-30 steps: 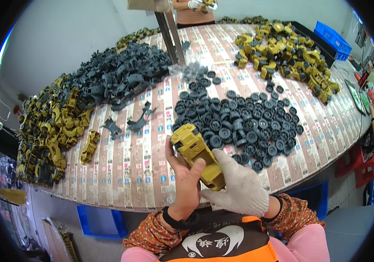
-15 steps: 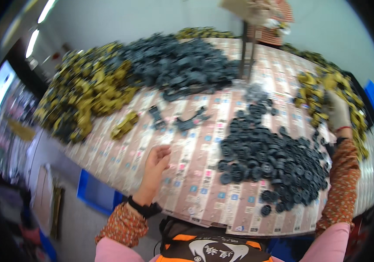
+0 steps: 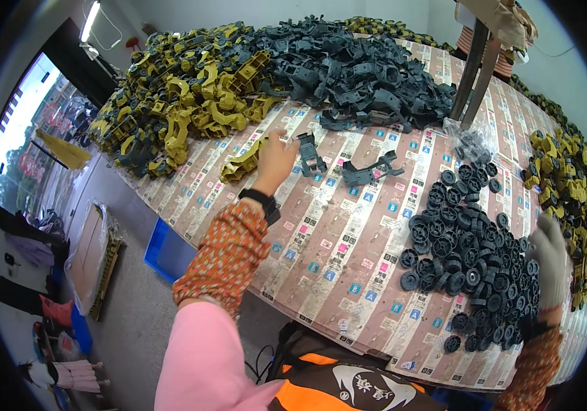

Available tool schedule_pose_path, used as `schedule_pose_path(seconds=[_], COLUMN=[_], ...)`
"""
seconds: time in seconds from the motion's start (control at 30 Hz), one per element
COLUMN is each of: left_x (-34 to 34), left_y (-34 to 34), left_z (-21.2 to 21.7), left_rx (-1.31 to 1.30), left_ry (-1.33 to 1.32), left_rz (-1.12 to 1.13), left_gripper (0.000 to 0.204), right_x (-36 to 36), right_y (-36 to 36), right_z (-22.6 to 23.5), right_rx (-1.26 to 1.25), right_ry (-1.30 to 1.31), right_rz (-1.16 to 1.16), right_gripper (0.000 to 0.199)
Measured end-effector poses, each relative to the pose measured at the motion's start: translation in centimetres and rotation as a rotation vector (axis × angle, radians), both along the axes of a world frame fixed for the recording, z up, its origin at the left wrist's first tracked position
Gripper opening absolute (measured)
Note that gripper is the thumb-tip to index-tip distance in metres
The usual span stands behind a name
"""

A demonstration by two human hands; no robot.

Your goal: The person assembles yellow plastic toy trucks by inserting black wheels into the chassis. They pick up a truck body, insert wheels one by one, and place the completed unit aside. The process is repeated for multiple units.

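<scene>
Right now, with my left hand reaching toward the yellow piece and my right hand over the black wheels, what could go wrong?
1. The left hand reaches beside a dark grey part; it might knock it or grab the wrong piece instead of the yellow part.
2. The gloved right hand hovers over the pile of black wheels, which runs close to the table edge; a sweep could roll wheels off.

Head-worn fisheye, steeply down over table (image 3: 348, 274)
</scene>
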State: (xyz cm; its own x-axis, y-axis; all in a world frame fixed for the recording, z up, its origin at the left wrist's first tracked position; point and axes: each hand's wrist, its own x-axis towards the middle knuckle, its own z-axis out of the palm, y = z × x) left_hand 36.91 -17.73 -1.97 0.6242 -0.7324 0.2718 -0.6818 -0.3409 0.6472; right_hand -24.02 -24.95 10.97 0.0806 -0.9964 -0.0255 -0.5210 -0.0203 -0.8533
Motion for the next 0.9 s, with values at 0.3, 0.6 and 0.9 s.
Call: schedule_pose_path(seconds=[0.3,0.6,0.9], left_x=[8.1,-0.2,-17.6], left_y=[1.8,5.2,13.6], left_z=[1.8,1.4,4.5], left_rx=[0.454,0.243,-0.318], left_ry=[-0.244,-0.272,-0.589], left_rz=[0.15,-0.231,-0.848], left_gripper=[0.073,0.051,0.054], right_x=[-5.3,-7.2,-1.6], right_y=[14.3,19.3,21.0], right_z=[-1.6,-3.1,-4.2], right_rx=[0.026,-0.033,-0.251], right_ry=[0.257,0.299,0.464], right_rz=[0.022,0.04,0.231], right_gripper=[0.048,0.041,0.025])
